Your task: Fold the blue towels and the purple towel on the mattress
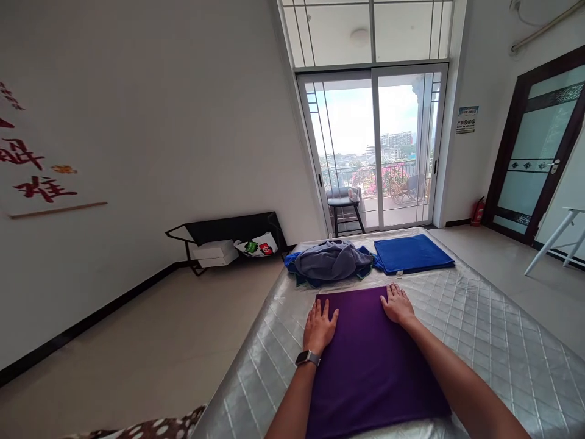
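Note:
A purple cloth [365, 360] lies flat and smooth on a silver quilted mattress [484, 329]. My left hand [320, 326], with a watch on its wrist, rests palm down with spread fingers on the cloth's far left corner area. At the far right corner my right hand [397, 303] presses flat, fingers apart, partly over the edge. Neither hand grips anything. Beyond the cloth are a crumpled grey and blue cloth pile [333, 261] and, to its right, a flat folded blue cloth [414, 253].
A black rack [228, 230] with white boxes [214, 253] stands by the left wall. Behind the mattress are a stool [343, 202] and glass sliding doors. A white table leg [548, 244] is at right, a spotted brown cloth [155, 427] at bottom left.

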`<state>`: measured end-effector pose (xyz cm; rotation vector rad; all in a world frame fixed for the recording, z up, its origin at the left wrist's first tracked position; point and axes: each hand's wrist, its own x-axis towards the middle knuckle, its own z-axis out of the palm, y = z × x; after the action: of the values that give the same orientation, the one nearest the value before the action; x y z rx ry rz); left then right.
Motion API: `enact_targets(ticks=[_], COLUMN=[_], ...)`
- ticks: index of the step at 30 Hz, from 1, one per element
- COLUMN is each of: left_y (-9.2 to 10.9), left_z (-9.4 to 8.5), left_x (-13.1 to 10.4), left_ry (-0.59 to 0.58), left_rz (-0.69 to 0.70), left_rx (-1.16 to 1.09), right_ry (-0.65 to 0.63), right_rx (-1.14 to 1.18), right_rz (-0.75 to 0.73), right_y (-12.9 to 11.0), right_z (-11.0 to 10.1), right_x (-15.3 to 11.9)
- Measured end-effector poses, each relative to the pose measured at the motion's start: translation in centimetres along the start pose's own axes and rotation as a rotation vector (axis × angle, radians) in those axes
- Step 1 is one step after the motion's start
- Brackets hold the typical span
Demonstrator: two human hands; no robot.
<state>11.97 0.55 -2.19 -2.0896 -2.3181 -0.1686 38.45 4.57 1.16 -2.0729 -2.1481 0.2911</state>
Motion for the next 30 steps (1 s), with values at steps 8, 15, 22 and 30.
enact_targets(ticks=[8, 15, 22, 30], left_y=[0.0, 10.4, 9.8, -2.8], left_z=[-1.7, -1.7, -0.2, -0.7], left_x=[1.3, -0.8, -4.4, -5.0], left_ry=[-0.054, 0.003, 0.000, -0.029], left_rz=[0.009, 0.358, 0.319, 0.009], left_rx=[0.047, -0.037, -0.104, 0.006], right_ry=[0.013, 0.020, 0.040, 0.028], right_rx=[0.013, -0.003, 0.011, -0.014], right_rz=[-0.007, -0.006, -0.017, -0.019], right_y=[0.0, -0.2, 0.1, -0.1], right_z=[0.2, 0.0, 0.5, -0.4], right_x=[-0.1, -0.2, 0.1, -0.3])
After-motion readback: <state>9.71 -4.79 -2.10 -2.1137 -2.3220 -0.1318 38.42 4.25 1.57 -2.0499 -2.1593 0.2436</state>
